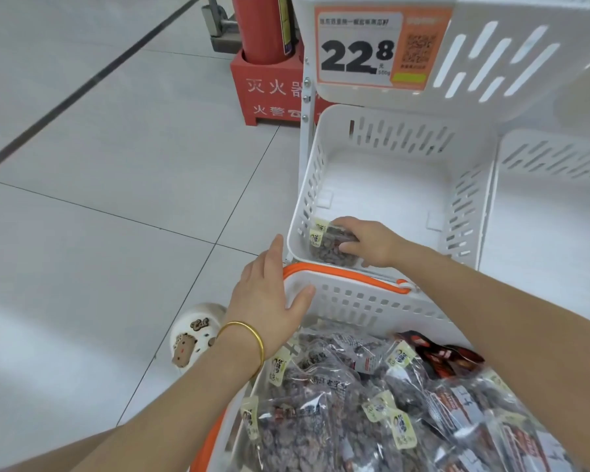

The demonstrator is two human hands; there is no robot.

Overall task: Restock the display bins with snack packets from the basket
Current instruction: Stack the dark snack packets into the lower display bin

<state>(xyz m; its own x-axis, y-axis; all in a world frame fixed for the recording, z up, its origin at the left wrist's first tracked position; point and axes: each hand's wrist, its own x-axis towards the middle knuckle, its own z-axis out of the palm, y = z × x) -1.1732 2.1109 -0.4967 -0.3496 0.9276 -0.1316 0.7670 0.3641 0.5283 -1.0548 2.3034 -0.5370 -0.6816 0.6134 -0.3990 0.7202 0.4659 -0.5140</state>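
Observation:
A white basket with an orange handle stands at the bottom, filled with several clear snack packets of dark pieces. Just behind it is a white slotted display bin, bare apart from its front left corner. There my right hand grips a few snack packets with cream labels, low inside the bin. My left hand, with a gold bangle on the wrist, rests with straight fingers on the basket's far left corner.
An upper white bin with an orange 22.8 price tag overhangs the lower one. Another white bin adjoins on the right. A red fire extinguisher stand sits on the tiled floor behind. A white shoe is beside the basket.

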